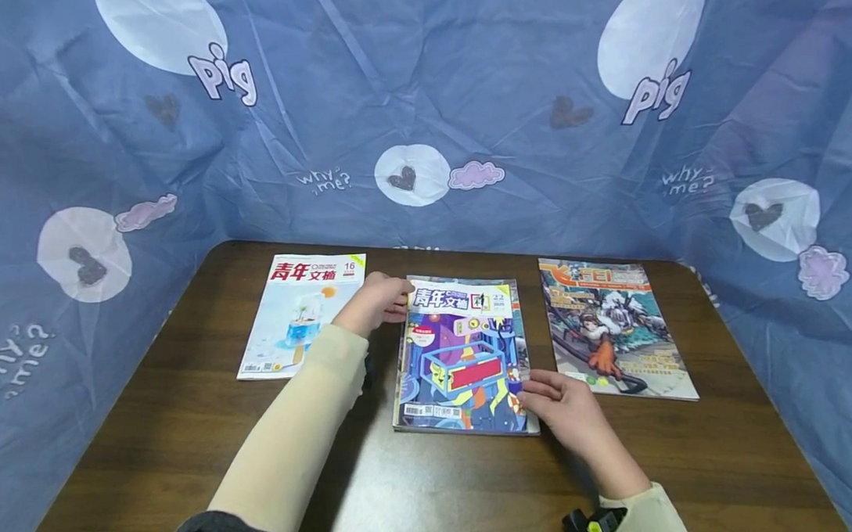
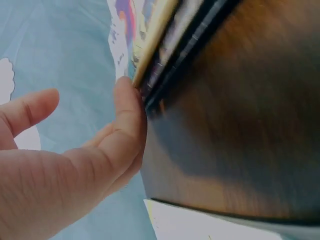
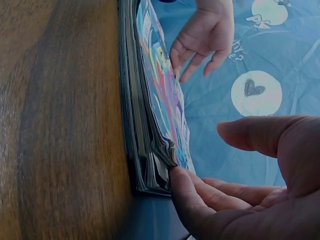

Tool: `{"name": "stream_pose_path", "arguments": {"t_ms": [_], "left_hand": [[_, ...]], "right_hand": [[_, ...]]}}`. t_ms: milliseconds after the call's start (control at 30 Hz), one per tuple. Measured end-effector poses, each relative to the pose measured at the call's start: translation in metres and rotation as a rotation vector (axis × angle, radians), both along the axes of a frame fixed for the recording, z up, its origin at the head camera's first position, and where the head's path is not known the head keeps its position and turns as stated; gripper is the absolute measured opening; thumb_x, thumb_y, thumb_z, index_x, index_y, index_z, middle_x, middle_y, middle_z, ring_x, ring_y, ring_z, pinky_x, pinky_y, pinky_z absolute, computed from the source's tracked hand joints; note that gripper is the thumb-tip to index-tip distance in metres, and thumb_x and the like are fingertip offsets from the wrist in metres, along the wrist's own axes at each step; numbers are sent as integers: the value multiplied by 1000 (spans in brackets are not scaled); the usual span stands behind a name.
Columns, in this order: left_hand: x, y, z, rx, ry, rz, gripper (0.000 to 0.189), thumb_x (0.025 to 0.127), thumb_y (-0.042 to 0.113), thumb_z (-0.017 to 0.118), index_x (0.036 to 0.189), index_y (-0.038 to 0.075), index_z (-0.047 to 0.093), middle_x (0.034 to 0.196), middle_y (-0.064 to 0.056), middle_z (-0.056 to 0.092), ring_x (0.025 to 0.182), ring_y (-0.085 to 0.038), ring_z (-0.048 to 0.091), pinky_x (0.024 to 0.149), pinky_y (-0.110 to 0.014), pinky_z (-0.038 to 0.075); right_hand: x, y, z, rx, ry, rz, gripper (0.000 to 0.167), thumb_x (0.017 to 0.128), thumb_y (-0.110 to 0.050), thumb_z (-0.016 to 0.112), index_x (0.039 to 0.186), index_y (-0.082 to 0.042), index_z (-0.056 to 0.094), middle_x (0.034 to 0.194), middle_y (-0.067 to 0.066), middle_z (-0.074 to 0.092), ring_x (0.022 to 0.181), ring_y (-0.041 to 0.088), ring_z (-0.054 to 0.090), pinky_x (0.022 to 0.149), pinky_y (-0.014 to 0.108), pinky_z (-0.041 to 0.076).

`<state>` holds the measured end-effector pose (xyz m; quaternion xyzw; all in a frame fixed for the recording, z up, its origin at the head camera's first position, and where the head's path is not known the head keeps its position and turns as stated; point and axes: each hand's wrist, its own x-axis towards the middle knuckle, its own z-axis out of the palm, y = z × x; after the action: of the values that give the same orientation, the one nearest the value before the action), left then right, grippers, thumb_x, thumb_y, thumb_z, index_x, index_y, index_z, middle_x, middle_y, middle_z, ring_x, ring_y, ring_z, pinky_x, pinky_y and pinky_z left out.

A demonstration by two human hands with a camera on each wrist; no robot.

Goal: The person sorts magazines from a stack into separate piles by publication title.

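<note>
A stack of magazines (image 1: 465, 366) lies in the middle of the table, its top cover purple and blue with a white title band. My left hand (image 1: 376, 300) touches the stack's upper left edge. In the left wrist view, the fingertips (image 2: 127, 97) press against the page edges, and the thumb stands apart. My right hand (image 1: 572, 413) is at the lower right side of the stack. The right wrist view shows its fingertips (image 3: 182, 182) against the corner of the layered pages (image 3: 150, 165), with the thumb lifted off them. Neither hand is curled round the stack.
Left of the stack lies a white and light-blue magazine (image 1: 301, 313), close to the left forearm. A comic-style magazine (image 1: 611, 326) lies to the right. Blue printed cloth (image 1: 419, 78) hangs behind and beside the brown wooden table (image 1: 157, 447).
</note>
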<state>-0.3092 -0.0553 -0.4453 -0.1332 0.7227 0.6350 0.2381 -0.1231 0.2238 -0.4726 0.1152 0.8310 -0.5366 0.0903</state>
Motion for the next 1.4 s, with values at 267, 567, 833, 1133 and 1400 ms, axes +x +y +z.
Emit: {"name": "stream_pose_path", "arguments": {"t_ms": [267, 567, 833, 1133, 1400], "left_hand": [[-9, -5, -4, 58, -49, -5, 44, 97, 11, 61, 135, -7, 48, 122, -26, 60, 100, -36, 64, 96, -47, 51], [-12, -3, -11, 45, -53, -21, 40, 96, 5, 67, 130, -10, 52, 112, -23, 67, 95, -33, 68, 87, -43, 57], [-7, 3, -13, -75, -25, -86, 34, 97, 5, 66, 125, -10, 55, 104, -24, 70, 84, -32, 72, 75, -43, 60], [-5, 8, -16, -123, -9, -156, 41, 101, 7, 62, 138, -4, 51, 102, -22, 71, 85, -33, 73, 70, -45, 61], [-4, 8, -29, -65, -15, -82, 37, 101, 4, 62, 136, -2, 53, 102, -20, 70, 82, -31, 72, 70, -43, 60]], "right_hand": [[1, -1, -1, -13, -11, -9, 53, 94, -14, 73, 138, 10, 55, 122, 21, 68, 114, 32, 65, 95, 41, 53], [0, 0, -3, -22, -21, -17, 53, 95, -16, 73, 139, 7, 54, 125, 19, 67, 115, 31, 65, 96, 40, 52], [1, -2, -4, -29, -22, -16, 54, 95, -16, 74, 140, 6, 54, 126, 20, 67, 116, 31, 64, 96, 40, 52], [0, -1, -2, -8, -30, -9, 53, 95, -17, 73, 140, 5, 54, 126, 19, 67, 115, 31, 64, 96, 41, 52], [0, -1, -4, 14, -10, 3, 53, 94, -13, 74, 140, 7, 54, 125, 20, 66, 115, 32, 65, 95, 41, 53]]}}
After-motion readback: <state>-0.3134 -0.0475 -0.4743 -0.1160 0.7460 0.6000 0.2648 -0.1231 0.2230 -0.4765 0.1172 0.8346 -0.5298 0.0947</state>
